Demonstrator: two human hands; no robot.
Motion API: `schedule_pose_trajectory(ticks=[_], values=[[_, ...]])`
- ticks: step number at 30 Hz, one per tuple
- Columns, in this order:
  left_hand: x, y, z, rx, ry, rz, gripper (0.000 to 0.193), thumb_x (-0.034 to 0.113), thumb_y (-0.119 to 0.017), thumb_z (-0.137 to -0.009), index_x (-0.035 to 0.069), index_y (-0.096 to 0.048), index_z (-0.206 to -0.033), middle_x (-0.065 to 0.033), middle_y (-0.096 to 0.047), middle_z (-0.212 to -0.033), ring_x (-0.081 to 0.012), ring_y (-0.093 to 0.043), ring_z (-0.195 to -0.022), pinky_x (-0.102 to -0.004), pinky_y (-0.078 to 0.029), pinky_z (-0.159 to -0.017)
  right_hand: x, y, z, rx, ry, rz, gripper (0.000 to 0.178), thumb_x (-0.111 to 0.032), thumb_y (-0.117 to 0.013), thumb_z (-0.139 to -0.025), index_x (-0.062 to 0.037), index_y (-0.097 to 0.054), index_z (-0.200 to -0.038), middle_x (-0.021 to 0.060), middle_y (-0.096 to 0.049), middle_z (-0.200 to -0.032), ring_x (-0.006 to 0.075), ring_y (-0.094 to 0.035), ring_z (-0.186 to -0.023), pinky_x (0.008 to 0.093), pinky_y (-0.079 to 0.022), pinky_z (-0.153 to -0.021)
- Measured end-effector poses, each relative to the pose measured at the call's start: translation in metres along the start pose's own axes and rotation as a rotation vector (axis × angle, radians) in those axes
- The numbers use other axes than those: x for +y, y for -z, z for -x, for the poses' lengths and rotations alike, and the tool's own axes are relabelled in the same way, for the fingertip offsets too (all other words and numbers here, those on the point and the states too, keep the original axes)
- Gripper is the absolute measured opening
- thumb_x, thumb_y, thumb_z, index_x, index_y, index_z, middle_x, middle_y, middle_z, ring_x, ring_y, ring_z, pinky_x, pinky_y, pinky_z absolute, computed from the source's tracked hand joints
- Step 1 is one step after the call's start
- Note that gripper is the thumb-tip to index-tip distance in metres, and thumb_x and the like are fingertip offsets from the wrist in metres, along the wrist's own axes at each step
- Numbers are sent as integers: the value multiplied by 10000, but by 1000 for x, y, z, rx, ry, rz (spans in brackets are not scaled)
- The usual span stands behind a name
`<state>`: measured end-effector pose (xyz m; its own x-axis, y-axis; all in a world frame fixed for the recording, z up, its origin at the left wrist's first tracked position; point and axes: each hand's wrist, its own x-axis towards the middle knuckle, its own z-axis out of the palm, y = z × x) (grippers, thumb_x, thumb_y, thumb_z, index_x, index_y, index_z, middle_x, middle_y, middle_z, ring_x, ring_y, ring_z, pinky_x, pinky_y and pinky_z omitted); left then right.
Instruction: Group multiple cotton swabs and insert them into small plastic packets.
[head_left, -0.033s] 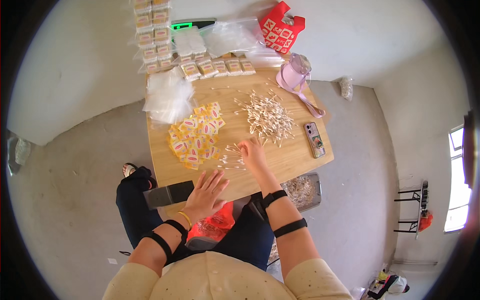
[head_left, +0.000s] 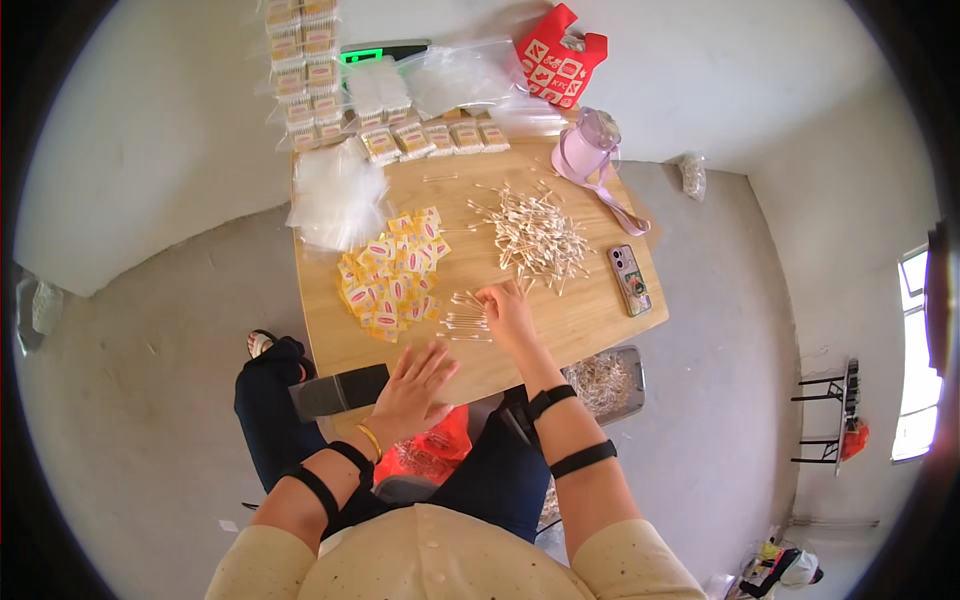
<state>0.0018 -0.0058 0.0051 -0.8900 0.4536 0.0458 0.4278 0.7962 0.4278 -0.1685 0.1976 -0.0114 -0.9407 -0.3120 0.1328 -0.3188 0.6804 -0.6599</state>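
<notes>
My right hand point(head_left: 509, 310) is closed in a pinch at the right ends of a small row of cotton swabs point(head_left: 464, 320) lying side by side on the wooden table point(head_left: 460, 365). Just beyond it spreads a loose heap of cotton swabs point(head_left: 540, 235). With fingers stretched out and nothing in them, my left hand point(head_left: 412, 385) hovers over the table's near edge, slightly blurred. Past its fingertips lies a pile of small yellow-and-white printed cards point(head_left: 392, 280).
Clear plastic bags point(head_left: 338, 195), packed swab bundles point(head_left: 465, 137) and a red bag point(head_left: 562, 60) line the far side. To the right are a lilac cup point(head_left: 588, 145) with a strap and a phone point(head_left: 630, 280). A bin of swabs point(head_left: 605, 385) stands below the right edge.
</notes>
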Motion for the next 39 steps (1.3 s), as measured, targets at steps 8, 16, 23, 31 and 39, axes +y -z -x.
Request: schedule_pose_trajectory(ticks=[8, 16, 23, 31, 39], values=[[-4, 3, -57, 82, -33, 64, 742, 464, -559, -984, 42, -351, -1558, -181, -283, -1641, -345, -201, -1555, -535, -97, -1271, -2, 13, 39, 117, 62, -32, 212, -32, -669, -838, -96, -692, -1039, 130, -623, -1021, 356, -575, -1014, 454, -486, -910], [-14, -15, -84, 3, 84, -286, 838, 528, -464, -1010, -15, -225, -1602, -156, -191, -1694, -294, -134, -1584, -543, -32, -1273, 13, 11, 45, 134, 24, -12, 140, -80, -733, -806, -76, -655, -922, 136, -631, -956, 376, -595, -968, 468, -498, -864], [-14, -16, -83, -11, 70, -338, 845, 536, -460, -1011, -12, -217, -1606, -143, -188, -1699, -287, -129, -1586, -552, -26, -1270, 16, 35, 33, 163, -281, -86, 118, -103, -723, -841, -73, -657, -935, 131, -624, -933, 364, -609, -953, 461, -513, -812], [-7, -7, -102, -50, 70, -369, 903, 611, -461, -987, -18, -244, -1598, -148, -239, -1683, -266, -130, -1586, -569, -22, -1269, 21, 34, 50, 320, -207, -49, 61, -82, -654, -895, -79, -651, -955, 132, -612, -951, 361, -605, -939, 457, -492, -814], [-12, -8, -107, -23, 16, -435, 923, 650, -418, -992, -14, -225, -1604, -142, -215, -1693, -242, -124, -1588, -567, -28, -1271, 6, 16, 81, 416, -150, -32, 161, -33, -630, -890, -76, -690, -1032, 122, -604, -969, 328, -583, -964, 424, -464, -846]])
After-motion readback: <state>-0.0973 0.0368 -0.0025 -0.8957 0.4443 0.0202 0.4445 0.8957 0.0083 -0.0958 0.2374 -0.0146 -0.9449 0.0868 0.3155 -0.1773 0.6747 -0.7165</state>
